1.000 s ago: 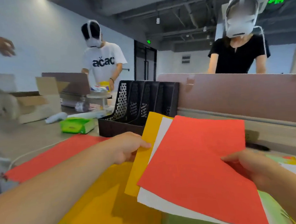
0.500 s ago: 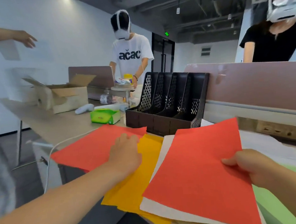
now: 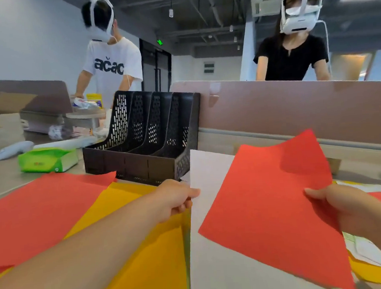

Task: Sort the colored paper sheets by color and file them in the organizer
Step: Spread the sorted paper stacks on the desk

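"acac" T-shirt [image 3: 112, 66], left grip [image 3: 177, 199] pinching white sheet [image 3: 209, 172] — right grip [image 3: 338, 204], red sheet [image 3: 268, 206]

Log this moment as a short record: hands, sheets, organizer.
left hand: pinches the white sheet at its left edge
right hand: holds the red sheet by its right edge, over the white sheet
on desk: second red sheet, with the yellow sheet overlapping it
file organizer: black, upright behind the sheets, no paper visible in its slots
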